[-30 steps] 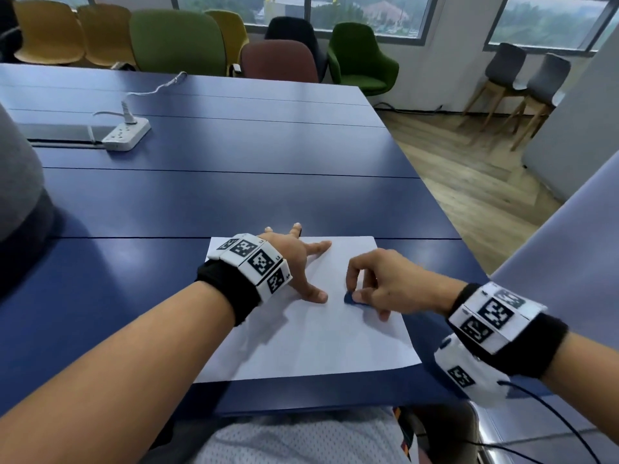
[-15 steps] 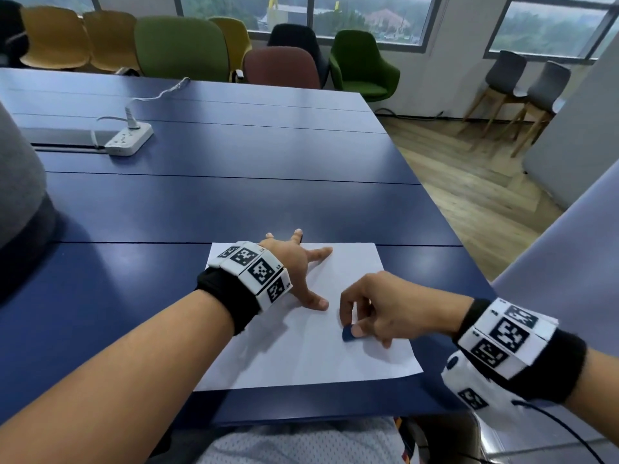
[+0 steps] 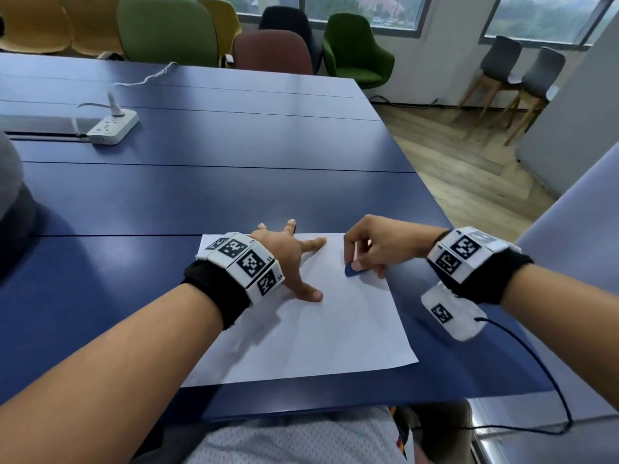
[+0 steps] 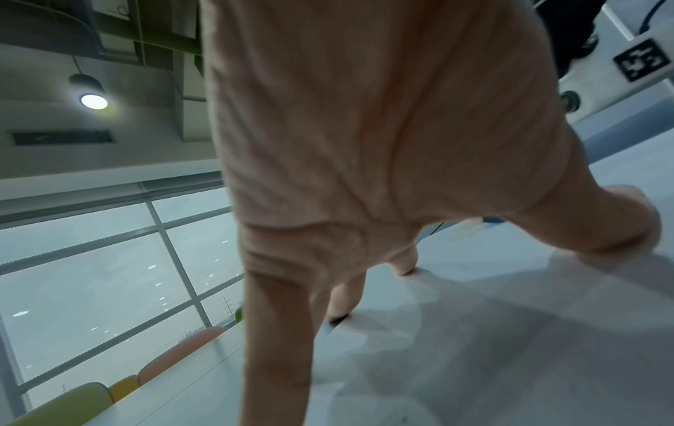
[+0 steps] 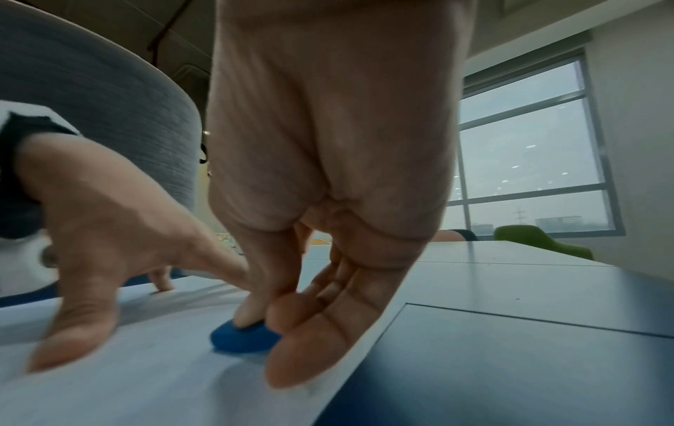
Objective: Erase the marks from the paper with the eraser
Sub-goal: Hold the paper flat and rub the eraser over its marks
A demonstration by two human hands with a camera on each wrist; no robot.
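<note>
A white sheet of paper (image 3: 321, 333) lies on the blue table (image 3: 201, 195) near its front edge. My left hand (image 3: 291, 252) is spread flat on the sheet's upper left part, fingers straight, pinning it down. My right hand (image 3: 371, 249) pinches a small blue eraser (image 3: 353, 271) between thumb and fingertips and holds it against the paper near the sheet's right edge. In the right wrist view the eraser (image 5: 244, 337) sits flat on the paper (image 5: 127, 374) under my fingertips. No marks show on the paper.
A white power strip (image 3: 112, 127) with a cable lies at the far left of the table. Upholstered chairs (image 3: 167, 31) line the far side. The table's right edge (image 3: 432, 195) drops to a wooden floor. A black cable (image 3: 542, 363) trails from my right wrist.
My right hand moved the eraser down the sheet toward me, then back up and to the right near the far right part. The left hand stayed spread on the paper.
</note>
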